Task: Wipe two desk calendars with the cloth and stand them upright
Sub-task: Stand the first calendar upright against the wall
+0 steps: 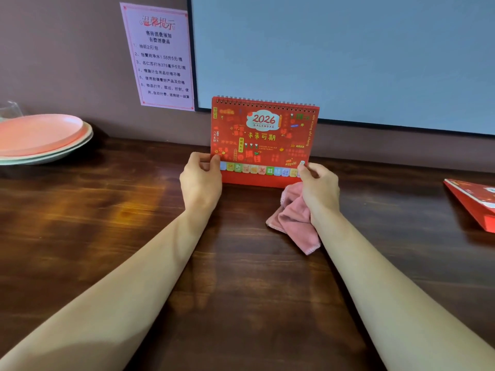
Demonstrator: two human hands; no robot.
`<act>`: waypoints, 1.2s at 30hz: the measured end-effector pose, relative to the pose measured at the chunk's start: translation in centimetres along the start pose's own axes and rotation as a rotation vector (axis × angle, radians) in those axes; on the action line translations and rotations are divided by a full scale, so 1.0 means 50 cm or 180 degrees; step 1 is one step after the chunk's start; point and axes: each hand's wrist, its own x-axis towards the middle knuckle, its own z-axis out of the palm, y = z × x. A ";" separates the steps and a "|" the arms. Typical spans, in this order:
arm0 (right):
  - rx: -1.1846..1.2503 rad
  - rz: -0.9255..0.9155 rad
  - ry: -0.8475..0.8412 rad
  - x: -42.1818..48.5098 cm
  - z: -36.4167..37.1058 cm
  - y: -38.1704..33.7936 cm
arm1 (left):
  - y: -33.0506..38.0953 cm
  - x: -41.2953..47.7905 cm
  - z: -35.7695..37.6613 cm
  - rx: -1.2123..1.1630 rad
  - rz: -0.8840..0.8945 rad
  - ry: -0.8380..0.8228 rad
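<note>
A red 2026 desk calendar (263,140) stands upright near the back of the dark wooden desk (134,223), its spiral binding on top. My left hand (201,178) pinches its lower left corner. My right hand (318,186) pinches its lower right corner and also holds a pink cloth (296,220) that hangs from the palm down onto the desk. A second red calendar (476,202) lies flat at the right edge of the view, partly cut off.
Stacked pink and pale green plates (45,140) sit at the back left. A printed notice (160,57) hangs on the wall, beside a large framed light blue panel (348,54) behind the calendar.
</note>
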 end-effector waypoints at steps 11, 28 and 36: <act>-0.0445 -0.0013 -0.0079 -0.006 -0.010 -0.007 | 0.012 -0.014 -0.003 0.0040 -0.0108 -0.0073; -0.0178 0.0080 -0.0197 -0.009 -0.014 -0.003 | 0.013 -0.019 -0.006 -0.0046 -0.0181 0.0066; 0.0892 0.0605 -0.0006 -0.075 -0.063 -0.013 | 0.048 -0.084 -0.005 -0.0589 -0.0618 0.0944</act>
